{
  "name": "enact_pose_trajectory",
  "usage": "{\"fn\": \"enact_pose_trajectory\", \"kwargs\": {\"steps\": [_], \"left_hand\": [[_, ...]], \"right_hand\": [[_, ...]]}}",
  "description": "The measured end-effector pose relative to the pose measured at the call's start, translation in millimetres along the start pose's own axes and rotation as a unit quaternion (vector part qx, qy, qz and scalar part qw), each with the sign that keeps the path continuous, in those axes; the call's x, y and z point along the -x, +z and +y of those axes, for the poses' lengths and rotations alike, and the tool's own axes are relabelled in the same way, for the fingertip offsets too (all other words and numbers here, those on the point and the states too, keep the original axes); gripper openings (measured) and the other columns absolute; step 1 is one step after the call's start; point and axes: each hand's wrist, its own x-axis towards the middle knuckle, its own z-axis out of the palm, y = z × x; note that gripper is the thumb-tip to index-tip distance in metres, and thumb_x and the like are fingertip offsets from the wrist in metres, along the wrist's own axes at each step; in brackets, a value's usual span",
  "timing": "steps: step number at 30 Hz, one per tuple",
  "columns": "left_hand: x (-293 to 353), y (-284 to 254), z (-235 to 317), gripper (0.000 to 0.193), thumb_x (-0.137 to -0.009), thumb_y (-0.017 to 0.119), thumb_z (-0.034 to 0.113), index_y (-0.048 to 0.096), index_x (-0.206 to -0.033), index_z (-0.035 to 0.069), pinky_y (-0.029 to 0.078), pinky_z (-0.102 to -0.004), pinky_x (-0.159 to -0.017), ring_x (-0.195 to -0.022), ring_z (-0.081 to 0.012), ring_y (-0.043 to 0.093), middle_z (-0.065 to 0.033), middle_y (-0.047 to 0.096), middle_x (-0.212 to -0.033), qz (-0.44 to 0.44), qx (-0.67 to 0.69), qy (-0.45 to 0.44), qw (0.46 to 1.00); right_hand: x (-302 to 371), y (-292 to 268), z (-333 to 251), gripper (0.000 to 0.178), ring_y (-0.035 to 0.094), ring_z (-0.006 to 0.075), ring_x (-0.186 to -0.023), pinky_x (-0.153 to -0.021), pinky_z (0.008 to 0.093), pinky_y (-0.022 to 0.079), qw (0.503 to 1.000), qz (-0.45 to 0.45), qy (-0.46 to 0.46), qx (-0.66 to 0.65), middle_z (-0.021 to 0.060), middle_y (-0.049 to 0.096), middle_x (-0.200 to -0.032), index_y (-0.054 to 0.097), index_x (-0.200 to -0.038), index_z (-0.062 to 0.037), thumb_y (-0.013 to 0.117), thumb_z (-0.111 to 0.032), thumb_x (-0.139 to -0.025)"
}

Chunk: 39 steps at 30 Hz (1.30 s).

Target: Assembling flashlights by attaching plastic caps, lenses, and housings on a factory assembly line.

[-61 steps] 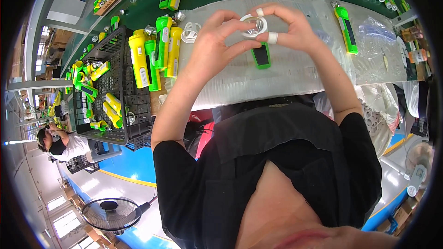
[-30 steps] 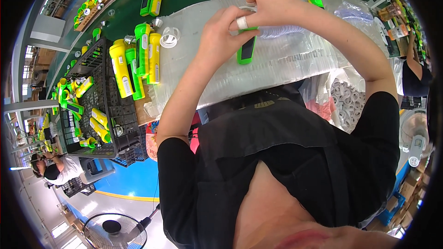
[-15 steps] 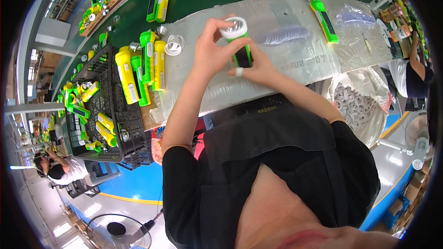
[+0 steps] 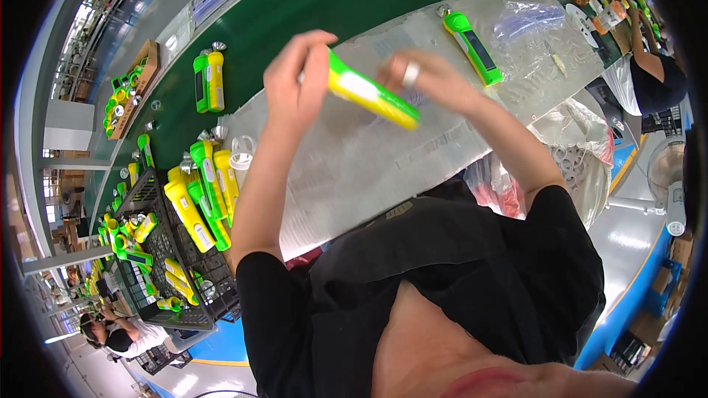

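A green and yellow flashlight (image 4: pixel 372 96) is tilted above the plastic-covered work surface (image 4: pixel 346 184), its tail end pointing down to the right. My left hand (image 4: pixel 299 77) is closed around its head end, which the fingers hide. Just to the right hovers my right hand (image 4: pixel 428 77), smeared by motion, with a white band on one finger; its fingers look apart from the flashlight. Beyond it, another green flashlight (image 4: pixel 473 48) with a dark panel lies on the covering. Clear white rings (image 4: pixel 241 153) sit beside my left forearm.
Several yellow and green flashlights (image 4: pixel 188 210) lie at the left, next to a black crate (image 4: pixel 195 309) holding more. A pair (image 4: pixel 209 81) rests on the green bench (image 4: pixel 258 37). A bag of white rings (image 4: pixel 571 166) stands at the right. Co-workers (image 4: pixel 653 59) sit on both sides.
The flashlight has gone from nearly upright, lens up in both hands, to tilted in my left hand. My right hand has come off it. The view has turned somewhat.
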Motion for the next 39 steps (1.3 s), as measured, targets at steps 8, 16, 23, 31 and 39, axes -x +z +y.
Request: {"fn": "enact_pose_trajectory", "kwargs": {"steps": [8, 16, 23, 31, 39], "left_hand": [[-95.9, 74.0, -146.6, 0.046, -0.086, 0.067, 0.043, 0.057, -0.116, 0.01, 0.054, -0.0436, -0.077, -0.094, -0.0357, 0.064, -0.0154, 0.061, -0.112, 0.08, -0.257, -0.011, 0.963], [-21.8, 103.1, -60.7, 0.062, -0.093, 0.059, 0.051, 0.057, -0.123, -0.004, 0.053, -0.0326, -0.085, -0.108, -0.0208, 0.063, -0.0134, 0.065, -0.112, -0.056, 0.259, -0.353, 0.898], [39.4, 63.8, -4.2, 0.062, -0.096, 0.052, 0.053, 0.05, -0.124, -0.002, 0.051, -0.0361, -0.089, -0.108, -0.0249, 0.061, -0.0159, 0.064, -0.112, 0.086, 0.547, -0.455, 0.697], [102.6, -19.8, 28.9, 0.047, -0.104, 0.04, 0.039, 0.072, -0.096, 0.005, 0.041, -0.0264, -0.066, -0.073, -0.0109, 0.053, -0.0038, 0.064, -0.085, 0.122, 0.165, -0.162, 0.965], [130.2, -18.1, 36.6, 0.046, -0.103, 0.036, 0.038, 0.069, -0.099, 0.007, 0.04, -0.0373, -0.088, -0.101, -0.0264, 0.055, -0.0086, 0.066, -0.105, -0.005, -0.008, 0.03, 0.999]], "right_hand": [[-23.9, -131.7, 42.5, 0.072, 0.062, 0.037, -0.102, -0.088, 0.0417, 0.051, 0.753, 0.261, 0.123, 0.591, 0.0208, 0.064, -0.105, 0.05, -0.127, 0.0008, 0.074, -0.042, -0.074], [-3.4, -82.3, -0.3, 0.071, 0.065, 0.0405, -0.094, -0.082, 0.0444, 0.052, 0.84, 0.255, 0.027, 0.479, 0.0257, 0.066, -0.1, 0.045, -0.131, 0.0051, 0.069, -0.027, -0.072], [10.3, 34.0, -14.9, 0.074, 0.066, 0.0414, -0.089, -0.077, 0.0448, 0.054, 0.862, 0.155, -0.142, 0.461, 0.0236, 0.066, -0.099, 0.04, -0.131, 0.0024, 0.074, -0.037, -0.078], [31.1, 117.6, -6.5, 0.07, 0.066, 0.024, -0.083, -0.075, 0.0347, 0.053, 0.99, -0.065, -0.03, 0.12, 0.0155, 0.063, -0.101, 0.042, -0.126, 0.0041, 0.073, -0.042, -0.084], [45.0, 144.3, 12.7, 0.038, 0.06, 0.0162, -0.077, -0.069, 0.0307, 0.05, 0.968, -0.144, 0.073, -0.191, 0.0083, 0.059, -0.098, 0.047, -0.124, -0.0049, 0.056, -0.031, -0.098]]}}
